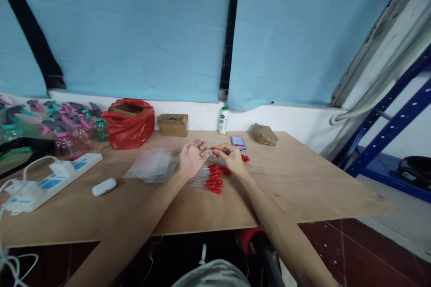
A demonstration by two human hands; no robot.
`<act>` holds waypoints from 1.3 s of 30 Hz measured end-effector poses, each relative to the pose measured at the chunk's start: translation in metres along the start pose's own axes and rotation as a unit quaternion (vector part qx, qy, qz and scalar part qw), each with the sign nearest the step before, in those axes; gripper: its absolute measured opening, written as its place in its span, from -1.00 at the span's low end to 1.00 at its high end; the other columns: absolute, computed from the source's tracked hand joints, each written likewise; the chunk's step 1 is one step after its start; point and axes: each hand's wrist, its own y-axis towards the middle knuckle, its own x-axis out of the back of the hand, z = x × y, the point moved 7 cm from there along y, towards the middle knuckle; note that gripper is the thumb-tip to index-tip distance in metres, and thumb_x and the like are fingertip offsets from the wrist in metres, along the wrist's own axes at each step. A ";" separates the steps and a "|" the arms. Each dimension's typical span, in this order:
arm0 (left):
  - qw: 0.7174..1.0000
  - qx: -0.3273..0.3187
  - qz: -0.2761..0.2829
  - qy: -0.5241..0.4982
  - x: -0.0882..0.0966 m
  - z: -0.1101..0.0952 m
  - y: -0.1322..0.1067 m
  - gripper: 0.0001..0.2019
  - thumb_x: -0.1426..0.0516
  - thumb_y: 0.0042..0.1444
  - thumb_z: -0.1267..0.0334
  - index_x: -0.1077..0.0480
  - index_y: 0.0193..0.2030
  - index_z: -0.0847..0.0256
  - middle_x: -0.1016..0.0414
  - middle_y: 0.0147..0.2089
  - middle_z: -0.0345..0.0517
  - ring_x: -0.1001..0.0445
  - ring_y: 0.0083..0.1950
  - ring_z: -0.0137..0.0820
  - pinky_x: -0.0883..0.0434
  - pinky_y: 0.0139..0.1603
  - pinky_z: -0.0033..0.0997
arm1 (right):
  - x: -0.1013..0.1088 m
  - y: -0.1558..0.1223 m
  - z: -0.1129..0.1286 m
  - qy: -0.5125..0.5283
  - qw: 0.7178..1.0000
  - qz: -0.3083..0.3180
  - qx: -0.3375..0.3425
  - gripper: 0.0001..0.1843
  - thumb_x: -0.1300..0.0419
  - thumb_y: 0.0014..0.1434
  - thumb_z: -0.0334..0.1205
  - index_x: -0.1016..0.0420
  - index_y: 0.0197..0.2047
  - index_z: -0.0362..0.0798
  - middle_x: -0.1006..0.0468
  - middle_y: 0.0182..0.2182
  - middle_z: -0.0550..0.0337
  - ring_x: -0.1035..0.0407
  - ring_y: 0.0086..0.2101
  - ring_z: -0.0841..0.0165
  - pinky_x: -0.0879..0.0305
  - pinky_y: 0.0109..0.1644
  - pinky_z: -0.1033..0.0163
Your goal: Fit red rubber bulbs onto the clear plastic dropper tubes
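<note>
My right hand (229, 157) pinches a dropper with a red bulb (212, 148) between thumb and fingertips. Close beside it, my left hand (193, 160) is turned palm up, its fingers curled in toward that dropper; what they hold, if anything, is hidden. Below both hands lies a loose pile of droppers (214, 179), clear thin stems to the left and red bulbs to the right. More red bulbs (245, 158) show just past my right hand. Left of my left hand, several clear plastic bags (148, 164) lie flat on the wooden table (303, 184).
A white case (104, 187) and a power strip (72, 171) lie left. Spray bottles (79, 132), a red bag (129, 124) and an open carton (173, 124) stand behind. A white bottle (223, 120), a phone (238, 142) and a brown package (265, 134) are at the back.
</note>
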 end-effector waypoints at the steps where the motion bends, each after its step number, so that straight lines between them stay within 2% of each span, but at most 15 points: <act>1: 1.000 -0.001 -0.002 0.002 0.000 0.000 0.000 -0.65 0.09 0.37 0.00 -0.16 -0.35 0.18 -0.17 -0.32 -0.10 -0.20 -0.40 -0.37 -0.27 -0.36 -0.36 | 0.000 0.000 -0.001 0.001 1.000 -0.001 0.000 -0.67 -0.43 0.05 0.00 -0.63 -0.25 -0.08 -0.65 -0.42 0.12 -0.54 -0.40 0.30 -0.48 -0.22 0.19; 20: 1.000 0.000 0.011 0.000 0.001 0.001 0.001 -0.63 0.12 0.39 -0.01 -0.16 -0.35 0.20 -0.16 -0.32 -0.10 -0.21 -0.38 -0.38 -0.28 -0.35 -0.36 | 0.000 -0.002 0.005 -0.021 1.000 -0.008 0.013 -0.68 -0.40 0.10 0.02 -0.60 -0.26 -0.08 -0.64 -0.44 0.13 -0.52 -0.40 0.29 -0.45 -0.22 0.20; 28: 0.999 0.014 -0.021 -0.019 0.003 0.004 0.000 -0.65 0.07 0.37 -0.01 -0.16 -0.35 0.18 -0.14 -0.34 -0.12 -0.19 -0.40 -0.38 -0.25 -0.37 -0.37 | -0.001 -0.002 0.008 -0.023 1.000 -0.008 0.011 -0.66 -0.41 0.08 0.05 -0.61 -0.29 -0.08 -0.64 -0.44 0.12 -0.53 -0.40 0.28 -0.46 -0.22 0.18; 39: 1.000 0.018 0.000 -0.018 0.000 0.003 -0.001 -0.64 0.08 0.38 0.00 -0.17 -0.35 0.20 -0.16 -0.33 -0.11 -0.20 -0.39 -0.39 -0.27 -0.35 -0.36 | -0.001 -0.002 0.004 -0.029 0.999 0.000 0.012 -0.65 -0.41 0.10 0.04 -0.62 -0.26 -0.09 -0.65 -0.41 0.09 -0.55 -0.37 0.26 -0.47 -0.20 0.18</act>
